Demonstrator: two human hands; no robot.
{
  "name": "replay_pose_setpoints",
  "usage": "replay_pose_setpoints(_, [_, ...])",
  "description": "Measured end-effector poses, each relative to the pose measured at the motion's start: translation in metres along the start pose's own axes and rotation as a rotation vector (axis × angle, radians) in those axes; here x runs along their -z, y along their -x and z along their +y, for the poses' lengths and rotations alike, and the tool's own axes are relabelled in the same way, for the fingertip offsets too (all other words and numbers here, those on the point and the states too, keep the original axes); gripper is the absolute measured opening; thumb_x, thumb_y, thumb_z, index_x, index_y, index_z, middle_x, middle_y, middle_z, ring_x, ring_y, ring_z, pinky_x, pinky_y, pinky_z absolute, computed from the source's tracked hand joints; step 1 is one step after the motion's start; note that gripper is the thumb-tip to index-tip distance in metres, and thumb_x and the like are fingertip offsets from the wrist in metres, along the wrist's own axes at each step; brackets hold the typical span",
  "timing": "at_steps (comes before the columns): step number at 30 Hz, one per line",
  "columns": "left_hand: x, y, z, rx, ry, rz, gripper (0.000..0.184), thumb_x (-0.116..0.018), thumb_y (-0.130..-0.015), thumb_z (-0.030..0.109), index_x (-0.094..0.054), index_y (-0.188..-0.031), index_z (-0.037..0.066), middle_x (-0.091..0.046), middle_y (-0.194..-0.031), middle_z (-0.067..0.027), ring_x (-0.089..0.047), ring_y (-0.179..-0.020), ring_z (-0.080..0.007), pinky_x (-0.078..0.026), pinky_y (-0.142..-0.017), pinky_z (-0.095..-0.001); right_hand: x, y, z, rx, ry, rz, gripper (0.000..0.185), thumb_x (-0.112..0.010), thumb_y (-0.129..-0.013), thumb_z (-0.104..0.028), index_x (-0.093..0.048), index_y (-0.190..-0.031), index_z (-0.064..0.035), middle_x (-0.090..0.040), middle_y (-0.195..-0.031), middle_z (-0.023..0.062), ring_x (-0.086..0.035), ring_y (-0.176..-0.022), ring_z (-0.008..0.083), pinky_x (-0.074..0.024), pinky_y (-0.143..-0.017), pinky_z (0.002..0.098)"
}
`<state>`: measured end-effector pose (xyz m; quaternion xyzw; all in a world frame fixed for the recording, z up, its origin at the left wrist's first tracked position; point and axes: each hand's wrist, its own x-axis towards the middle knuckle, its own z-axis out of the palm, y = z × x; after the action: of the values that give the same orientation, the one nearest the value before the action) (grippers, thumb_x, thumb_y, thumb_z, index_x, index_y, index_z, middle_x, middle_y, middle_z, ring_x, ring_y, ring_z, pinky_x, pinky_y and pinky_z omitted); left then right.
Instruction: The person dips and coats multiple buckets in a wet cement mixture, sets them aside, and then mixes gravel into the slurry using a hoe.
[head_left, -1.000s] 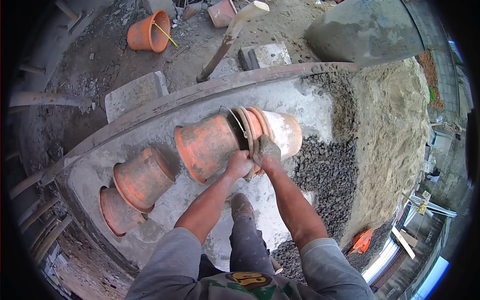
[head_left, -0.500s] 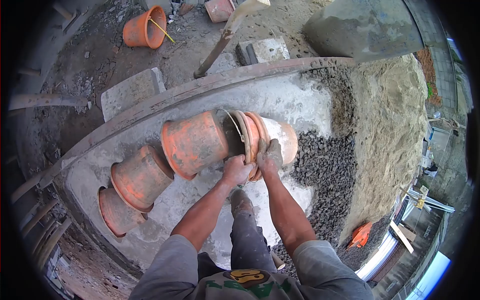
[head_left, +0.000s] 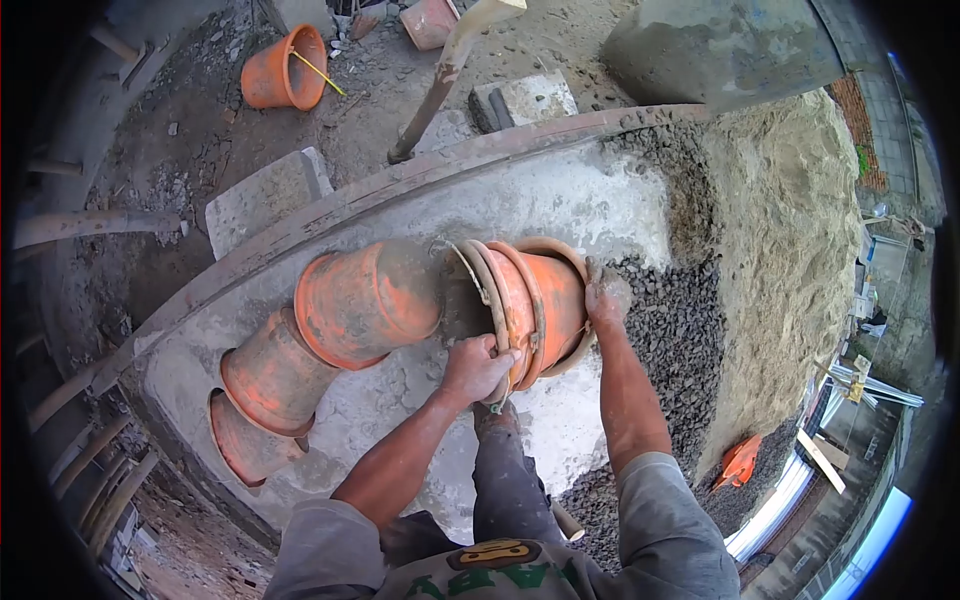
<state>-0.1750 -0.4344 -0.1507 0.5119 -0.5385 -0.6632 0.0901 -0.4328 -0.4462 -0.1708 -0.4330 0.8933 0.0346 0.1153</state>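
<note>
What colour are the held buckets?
The buckets are mostly orange, smeared grey, as the head view shows.

This is an outdoor building site, by the look of it. Dark gravel [head_left: 680,350] lies just right of the right hand [head_left: 608,297], and a big pale, sandy heap [head_left: 775,280] rises farther right. Smeared orange buckets [head_left: 370,305] lie tipped to the left of the left hand [head_left: 477,368], on a surface [head_left: 590,200] caked with grey, cement-like stuff. Beyond both hands I can see rough blocks [head_left: 265,200] on bare, rubble-strewn dirt [head_left: 370,100]. There are rough poles [head_left: 100,224] far left of the hands, and brickwork [head_left: 860,135] and a loose board [head_left: 820,461] far right.
</note>
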Motion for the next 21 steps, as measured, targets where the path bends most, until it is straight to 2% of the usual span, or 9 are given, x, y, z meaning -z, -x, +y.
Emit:
replay_pose_setpoints(4, [0.031,0.033,0.002,0.126,0.255,-0.028,0.020,-0.061,-0.081,0.014,-0.062,-0.093,-0.002,-0.065,-0.079,-0.0068,-0.060,-0.070,-0.0104,-0.049,-0.064,-0.0259,-0.001,-0.028,0.059,-0.065,0.139,0.123,0.047,-0.037,-0.090,-0.042,-0.066,-0.080,-0.0057,-0.063,-0.081,0.0215,-0.061,-0.075,0.0392,-0.0474,-0.070,0.0473])
replay_pose_setpoints(6, [0.057,0.044,-0.005,0.059,0.398,0.024,0.019,-0.059,-0.083,0.010,-0.061,-0.096,-0.003,-0.064,-0.083,-0.0051,-0.060,-0.072,-0.0095,-0.049,-0.065,-0.0246,0.011,-0.033,0.104,0.094,0.246,0.245,0.038,-0.040,-0.091,-0.039,-0.060,-0.092,-0.0060,-0.063,-0.084,0.0203,-0.060,-0.075,0.0396,-0.0466,-0.069,0.0483])
replay_pose_setpoints(7, [0.065,0.044,-0.012,0.133,0.554,-0.007,0.019,-0.058,-0.083,0.009,-0.060,-0.097,-0.004,-0.064,-0.087,-0.0051,-0.060,-0.075,-0.0102,-0.049,-0.066,-0.0252,0.037,-0.036,0.091,-0.235,0.071,0.192,0.033,-0.043,-0.090,-0.036,-0.055,-0.100,-0.0057,-0.061,-0.084,0.0201,-0.059,-0.075,0.0402,-0.0456,-0.067,0.0504])
replay_pose_setpoints(10, [0.056,0.032,-0.015,0.008,0.473,0.082,0.023,-0.063,-0.079,0.019,-0.062,-0.089,-0.001,-0.065,-0.073,-0.0084,-0.058,-0.065,-0.0108,-0.046,-0.060,-0.0292,0.071,0.004,0.026,0.152,0.074,0.514,0.038,-0.055,-0.085,-0.030,-0.049,-0.113,-0.0047,-0.052,-0.101,0.0222,-0.053,-0.092,0.0381,-0.0433,-0.077,0.0473])
replay_pose_setpoints(11, [0.048,0.026,-0.004,-0.022,0.224,0.133,0.027,-0.064,-0.076,0.023,-0.062,-0.089,-0.001,-0.065,-0.076,-0.0137,-0.062,-0.067,-0.0195,-0.047,-0.063,-0.0339,0.080,0.027,-0.006,0.267,-0.117,0.479,0.043,-0.059,-0.083,-0.027,-0.047,-0.118,-0.0062,-0.047,-0.108,0.0207,-0.049,-0.097,0.0369,-0.0422,-0.080,0.0446])
replay_pose_setpoints(14, [0.040,0.022,0.024,0.024,-0.027,0.174,0.032,-0.064,-0.074,0.028,-0.062,-0.089,0.000,-0.064,-0.079,-0.0172,-0.062,-0.070,-0.0285,-0.047,-0.066,-0.0384,0.083,0.105,-0.086,0.278,-0.421,-0.029,0.038,-0.060,-0.082,-0.030,-0.050,-0.110,-0.0059,-0.054,-0.091,0.0154,-0.056,-0.076,0.0343,-0.0458,-0.068,0.0421])
replay_pose_setpoints(19, [0.070,0.049,0.020,0.035,-0.001,0.153,0.031,-0.063,-0.075,0.029,-0.063,-0.087,0.001,-0.064,-0.077,-0.0167,-0.062,-0.071,-0.0291,-0.047,-0.066,-0.0381,0.015,0.109,-0.091,0.388,-0.322,0.034,0.025,-0.057,-0.082,-0.027,-0.051,-0.088,-0.0038,-0.057,-0.081,0.0197,-0.057,-0.073,0.0401,-0.0451,-0.064,0.0454])
replay_pose_setpoints(20, [0.077,0.059,0.023,0.061,0.033,0.126,0.028,-0.063,-0.078,0.025,-0.064,-0.094,0.002,-0.066,-0.077,-0.0093,-0.062,-0.066,-0.0137,-0.048,-0.064,-0.0295,0.036,0.098,-0.092,0.327,-0.392,0.114,0.020,-0.051,-0.086,-0.020,-0.050,-0.078,-0.0006,-0.057,-0.068,0.0221,-0.056,-0.064,0.0418,-0.0439,-0.058,0.0457])
replay_pose_setpoints(21, [0.080,0.067,0.025,0.069,0.030,0.132,0.030,-0.062,-0.078,0.026,-0.064,-0.095,0.002,-0.066,-0.077,-0.0093,-0.062,-0.065,-0.0135,-0.049,-0.064,-0.0297,0.048,0.083,-0.081,0.331,-0.278,0.149,0.027,-0.048,-0.087,-0.023,-0.050,-0.077,0.0009,-0.058,-0.069,0.0241,-0.056,-0.066,0.0426,-0.0445,-0.058,0.0462])
